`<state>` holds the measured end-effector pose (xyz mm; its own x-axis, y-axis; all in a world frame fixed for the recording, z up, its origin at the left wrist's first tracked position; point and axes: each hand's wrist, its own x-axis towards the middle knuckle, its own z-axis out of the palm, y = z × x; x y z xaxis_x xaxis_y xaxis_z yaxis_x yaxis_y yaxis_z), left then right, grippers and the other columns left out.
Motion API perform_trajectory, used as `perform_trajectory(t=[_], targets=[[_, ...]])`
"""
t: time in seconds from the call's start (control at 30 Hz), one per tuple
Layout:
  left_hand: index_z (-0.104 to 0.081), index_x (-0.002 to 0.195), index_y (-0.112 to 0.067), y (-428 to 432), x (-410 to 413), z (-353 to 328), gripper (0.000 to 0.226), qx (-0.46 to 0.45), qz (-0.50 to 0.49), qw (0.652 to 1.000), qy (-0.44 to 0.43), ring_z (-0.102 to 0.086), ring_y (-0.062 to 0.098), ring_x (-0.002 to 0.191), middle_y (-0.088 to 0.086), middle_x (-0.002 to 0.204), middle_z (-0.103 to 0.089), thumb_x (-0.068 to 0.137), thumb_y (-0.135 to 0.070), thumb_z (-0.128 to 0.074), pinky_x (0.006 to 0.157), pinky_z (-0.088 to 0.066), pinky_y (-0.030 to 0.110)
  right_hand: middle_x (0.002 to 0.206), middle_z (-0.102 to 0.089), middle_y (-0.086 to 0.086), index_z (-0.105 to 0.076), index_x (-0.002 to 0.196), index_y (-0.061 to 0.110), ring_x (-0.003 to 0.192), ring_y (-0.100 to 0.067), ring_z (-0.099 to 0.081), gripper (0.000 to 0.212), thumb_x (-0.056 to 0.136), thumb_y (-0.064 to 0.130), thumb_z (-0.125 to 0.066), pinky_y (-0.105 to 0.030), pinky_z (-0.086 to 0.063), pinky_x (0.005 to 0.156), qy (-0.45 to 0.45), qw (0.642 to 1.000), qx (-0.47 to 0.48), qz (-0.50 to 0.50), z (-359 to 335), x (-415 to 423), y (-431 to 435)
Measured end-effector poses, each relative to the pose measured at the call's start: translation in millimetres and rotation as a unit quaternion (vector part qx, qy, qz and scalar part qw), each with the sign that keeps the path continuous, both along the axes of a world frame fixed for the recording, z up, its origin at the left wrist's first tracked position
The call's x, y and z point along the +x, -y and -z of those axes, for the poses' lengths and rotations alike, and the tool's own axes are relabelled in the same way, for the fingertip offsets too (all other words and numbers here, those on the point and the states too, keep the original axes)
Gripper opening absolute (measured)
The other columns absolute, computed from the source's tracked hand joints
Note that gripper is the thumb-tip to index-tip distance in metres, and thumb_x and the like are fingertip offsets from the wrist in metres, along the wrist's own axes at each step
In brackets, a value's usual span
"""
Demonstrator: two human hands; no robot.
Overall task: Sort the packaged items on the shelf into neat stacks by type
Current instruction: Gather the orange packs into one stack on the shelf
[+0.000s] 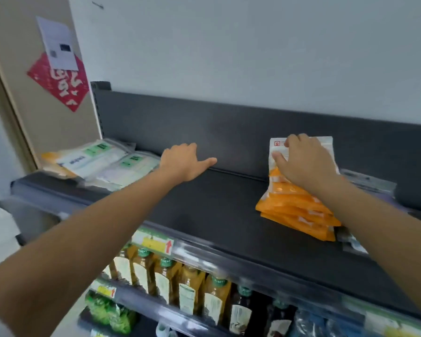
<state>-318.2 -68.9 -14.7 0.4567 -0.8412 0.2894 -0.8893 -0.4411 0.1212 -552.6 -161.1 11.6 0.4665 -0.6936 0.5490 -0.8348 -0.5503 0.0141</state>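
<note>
On the dark top shelf (216,210), a stack of orange-and-white packets (294,210) lies at the right, fanned out toward the front edge. My right hand (304,161) rests on top of that stack, fingers curled over the white upper end of the top packet. At the far left lies a pile of clear, white-and-green packets (100,161). My left hand (185,164) hovers above the shelf just right of that pile, thumb out, fingers bent forward, holding nothing.
Clear plastic packets (367,181) lie behind and under the orange stack at the right. The shelf's dark back panel (229,127) rises behind. Below, a lower shelf holds several juice bottles (190,285) and green packages (110,312).
</note>
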Motion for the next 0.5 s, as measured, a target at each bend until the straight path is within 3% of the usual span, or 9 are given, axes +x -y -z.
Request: perform_trajectory(t=[0.23,0.37,0.5], targets=[[-0.052,0.123,-0.01,-64.6,156.6,2.9,0.076,0.004,-0.062,0.996,0.061,-0.052,0.037,0.117,0.015,0.125,-0.058,0.085,-0.074,-0.036,0.092,-0.043,0.043,0.121,-0.054,-0.013,-0.052,0.122,0.007,0.112,-0.03,-0.051,0.05,0.097,0.048,-0.04,-0.038,-0.044,0.081,-0.03,0.998,0.038,-0.05,31.2,158.3,-58.5],[-0.05,0.129,-0.01,-85.1,247.0,11.7,0.082,0.021,-0.041,0.997,0.068,-0.053,0.035,0.116,0.014,0.127,-0.057,0.084,-0.077,-0.032,0.091,-0.044,0.043,0.122,-0.053,-0.013,-0.052,0.122,0.007,0.115,-0.031,-0.049,0.054,0.097,0.052,-0.037,-0.039,-0.045,0.083,-0.054,0.995,0.084,-0.006,50.1,252.7,-87.6],[-0.045,0.138,-0.014,-86.9,302.5,18.2,0.082,0.029,0.018,0.998,0.05,-0.052,0.034,0.119,0.011,0.133,-0.055,0.085,-0.076,-0.032,0.093,-0.043,0.043,0.122,-0.056,-0.014,-0.058,0.117,0.005,0.114,-0.034,-0.052,0.059,0.096,0.055,-0.035,-0.037,-0.044,0.084,-0.04,0.979,0.193,0.048,53.0,320.2,-98.0]])
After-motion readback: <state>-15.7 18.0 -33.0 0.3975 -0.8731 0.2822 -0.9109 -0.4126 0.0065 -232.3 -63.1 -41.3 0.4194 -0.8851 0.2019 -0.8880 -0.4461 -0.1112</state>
